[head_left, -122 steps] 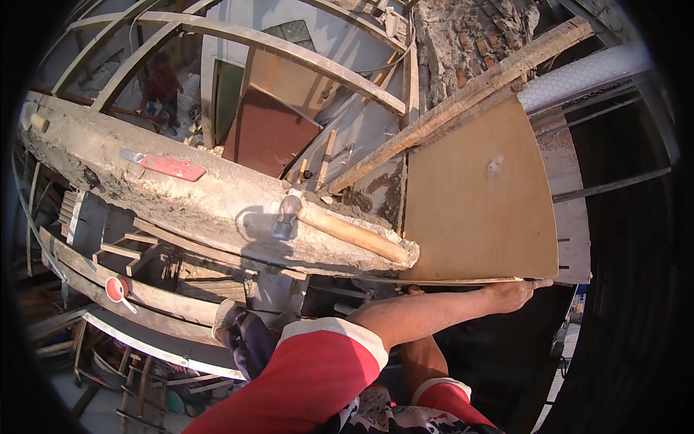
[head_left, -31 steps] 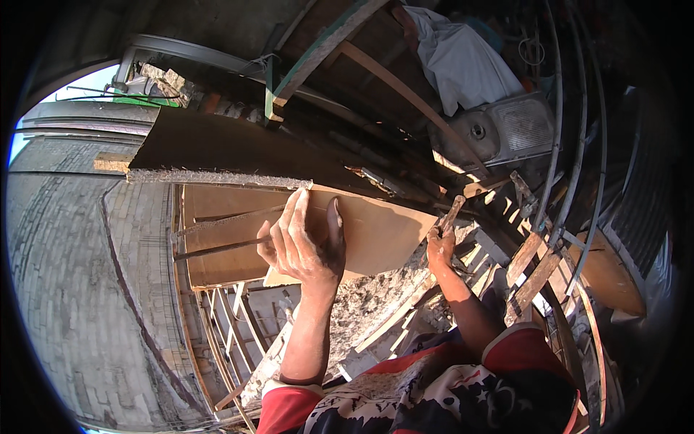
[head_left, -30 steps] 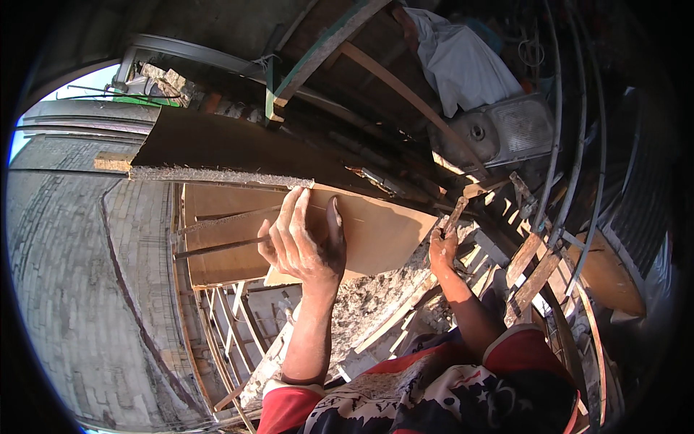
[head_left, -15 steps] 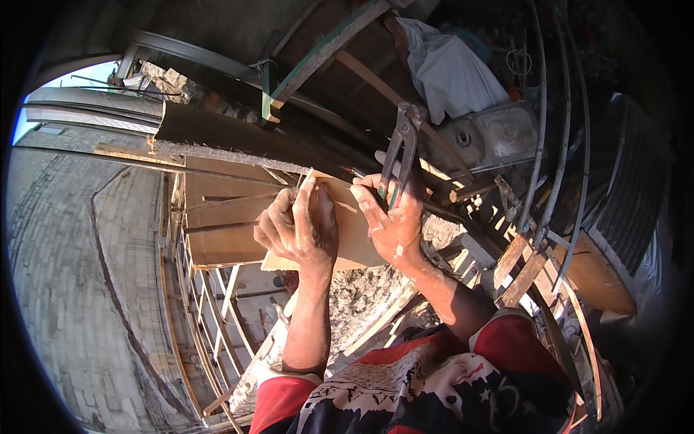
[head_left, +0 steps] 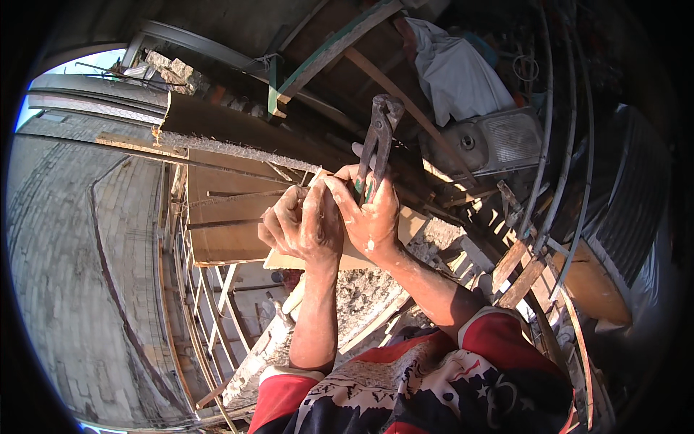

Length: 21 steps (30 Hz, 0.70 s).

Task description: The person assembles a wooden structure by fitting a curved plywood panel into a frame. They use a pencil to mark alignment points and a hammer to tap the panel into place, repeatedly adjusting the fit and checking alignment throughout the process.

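Observation:
My right hand (head_left: 372,220) is closed round the green-marked handles of rusty metal pincers (head_left: 379,134), whose jaws point up and away from me. Its thumb and forefinger reach left to the fingertips of my left hand (head_left: 307,228). The left fingers are curled in a pinch, and whatever lies between them is hidden. Both hands are over a thin, light-brown plywood sheet (head_left: 352,258), right by its far corner. Just beyond the fingertips runs the rough edge of a dark curved sheet (head_left: 238,148).
A larger brown panel (head_left: 224,246) with rods across it lies left, above a wooden frame (head_left: 228,304). A block wall (head_left: 65,239) fills the far left. At right are a metal sink (head_left: 499,141), a white sack (head_left: 459,72), long bent rods (head_left: 557,195) and scrap timber (head_left: 522,282).
My right hand has moved left with the pincers, bringing its thumb and forefinger to the left fingertips at the sheet's corner. My left hand stays nearly in place.

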Available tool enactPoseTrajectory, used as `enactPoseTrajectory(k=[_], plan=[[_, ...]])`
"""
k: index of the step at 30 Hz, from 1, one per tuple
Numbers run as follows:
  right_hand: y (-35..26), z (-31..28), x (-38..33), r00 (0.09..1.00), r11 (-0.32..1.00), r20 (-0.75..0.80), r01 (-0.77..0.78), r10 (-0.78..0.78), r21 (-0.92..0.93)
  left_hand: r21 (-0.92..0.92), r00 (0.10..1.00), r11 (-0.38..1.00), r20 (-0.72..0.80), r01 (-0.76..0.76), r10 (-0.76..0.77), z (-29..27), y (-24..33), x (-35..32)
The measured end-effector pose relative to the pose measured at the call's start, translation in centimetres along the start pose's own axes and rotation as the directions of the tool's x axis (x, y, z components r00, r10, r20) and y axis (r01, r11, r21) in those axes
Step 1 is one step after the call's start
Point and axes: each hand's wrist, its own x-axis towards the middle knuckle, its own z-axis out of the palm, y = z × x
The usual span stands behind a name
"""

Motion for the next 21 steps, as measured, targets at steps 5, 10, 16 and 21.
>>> enactPoseTrajectory(k=[5,10,16,21], plan=[[0.1,-2.4,-0.4,0.989,0.994,0.145,0.035,-0.019,-0.107,0.02,1.0,1.0,-0.002,-0.01,0.01,0.0,0.1,0.2],[-0.2,-7.9,-3.9,0.904,0.909,0.42,0.105,0.082,-0.403,0.056,1.0,0.998,0.012,-0.005,0.004,0.1,0.2,0.1],[0.3,-9.3,-5.6,0.869,0.802,0.495,0.315,-0.028,-0.508,0.032,1.0,0.999,-0.008,-0.008,0.009,0.4,0.1,0.1],[1.2,-9.7,-5.0,0.843,0.858,0.537,0.254,0.03,-0.446,0.016,1.0,1.0,-0.012,-0.006,0.006,0.3,0.0,0.0]])
